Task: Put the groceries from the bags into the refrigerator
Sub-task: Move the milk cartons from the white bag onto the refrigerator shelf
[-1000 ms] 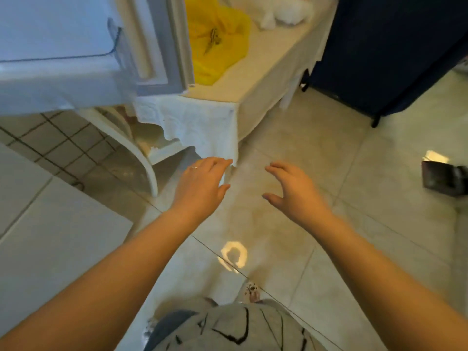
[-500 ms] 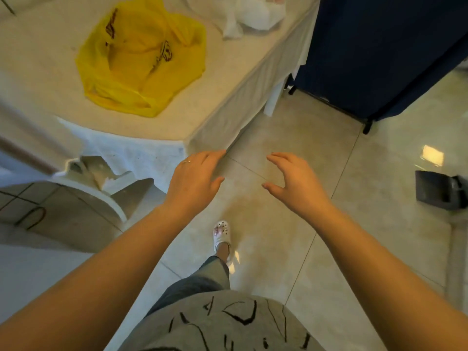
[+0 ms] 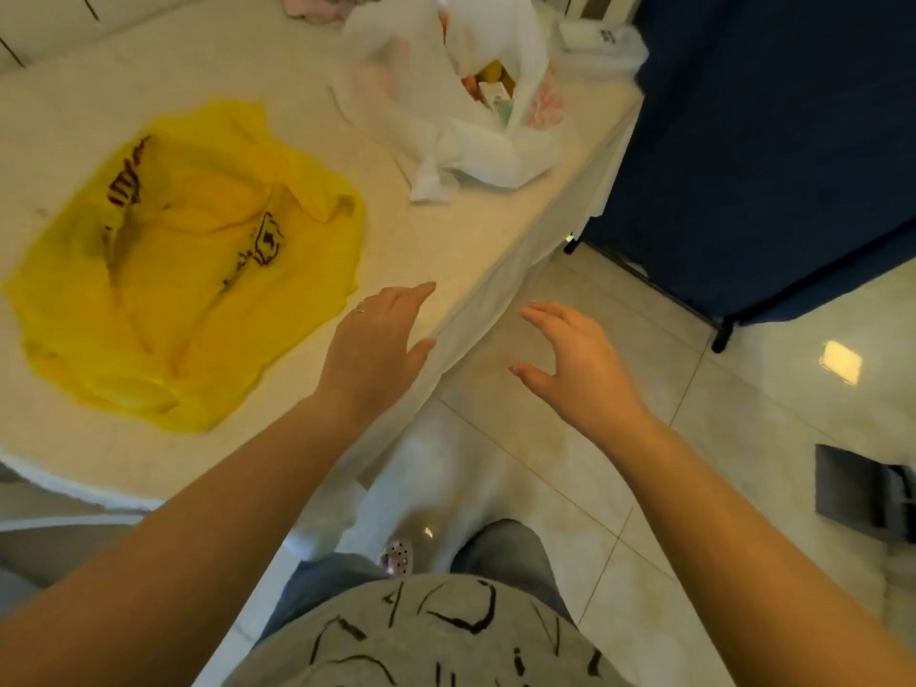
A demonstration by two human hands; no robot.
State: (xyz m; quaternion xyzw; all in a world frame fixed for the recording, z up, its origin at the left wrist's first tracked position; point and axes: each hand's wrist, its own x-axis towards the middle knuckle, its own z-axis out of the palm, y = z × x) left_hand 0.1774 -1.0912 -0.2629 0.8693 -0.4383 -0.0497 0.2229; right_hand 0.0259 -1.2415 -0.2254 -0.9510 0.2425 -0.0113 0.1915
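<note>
Two bags lie before us: crumpled yellow bag flat, white bag mouth-up; left hand and right hand spread, empty.

white bag contents mostly hidden, blurred

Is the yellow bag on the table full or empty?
It looks empty: the yellow bag lies flat and spread on the table, with no bulge showing. Its inside is not visible.

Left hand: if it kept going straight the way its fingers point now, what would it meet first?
Probably bare tabletop, then the white bag at the far end. The left hand, open and empty, points up and slightly right, passing right of the yellow bag. Its height above the table is unclear.
</note>
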